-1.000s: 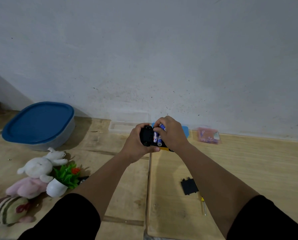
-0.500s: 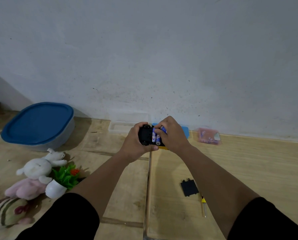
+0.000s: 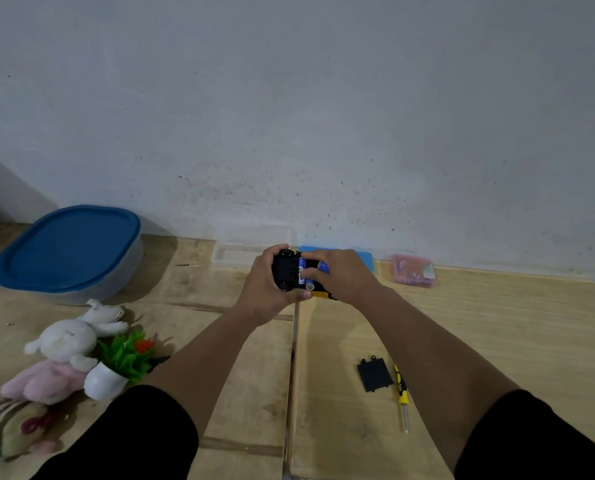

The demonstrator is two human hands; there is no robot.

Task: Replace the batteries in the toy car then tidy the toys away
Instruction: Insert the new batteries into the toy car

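Observation:
I hold the toy car (image 3: 285, 270) upside down in front of me, its black underside and wheels facing up and a strip of yellow body showing below. My left hand (image 3: 263, 289) grips the car from the left. My right hand (image 3: 341, 275) lies over its right half, and the fingers pinch a blue battery (image 3: 323, 266) at the open compartment. Another blue battery (image 3: 303, 275) lies in the compartment. The black battery cover (image 3: 374, 374) lies on the wooden floor to the lower right, with a yellow-handled screwdriver (image 3: 402, 393) beside it.
A grey tub with a blue lid (image 3: 69, 249) stands at the far left. White (image 3: 74, 336), pink (image 3: 43, 381) and striped (image 3: 6, 429) soft toys and a small potted plant (image 3: 119, 365) lie at the left. A clear tray (image 3: 237, 254), a blue lid (image 3: 337, 254) and a pink packet (image 3: 413, 271) sit along the wall.
My right hand's fingers have shifted over the batteries, pressing the blue battery lower toward the compartment. The car and my left hand have stayed nearly in place.

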